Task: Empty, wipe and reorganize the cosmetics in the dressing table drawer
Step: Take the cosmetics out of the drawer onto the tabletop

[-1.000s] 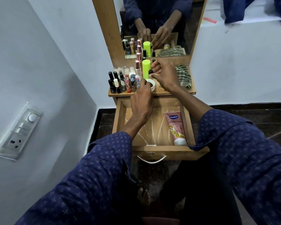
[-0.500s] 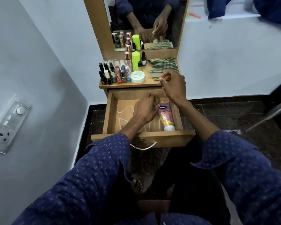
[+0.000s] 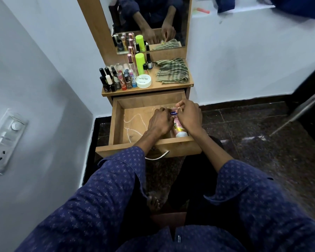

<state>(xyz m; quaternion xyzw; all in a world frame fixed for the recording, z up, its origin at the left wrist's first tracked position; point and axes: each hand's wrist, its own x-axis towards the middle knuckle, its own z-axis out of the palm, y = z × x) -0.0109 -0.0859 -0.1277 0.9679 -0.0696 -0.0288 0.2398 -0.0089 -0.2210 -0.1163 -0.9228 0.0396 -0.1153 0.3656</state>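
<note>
Both hands now down in drawer (image 3: 116, 122), off tabletop. L hand (image 3: 159, 122) & R hand (image 3: 190, 117) flank pink tube (image 3: 178, 127), fingers curled, grip can't tell. Tube lies lengthwise, cap toward me, R nearer.

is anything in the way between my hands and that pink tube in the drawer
Nothing visible does. Both the left hand and the right hand are already at the pink tube, which lies against the right wall of the open drawer.
</note>
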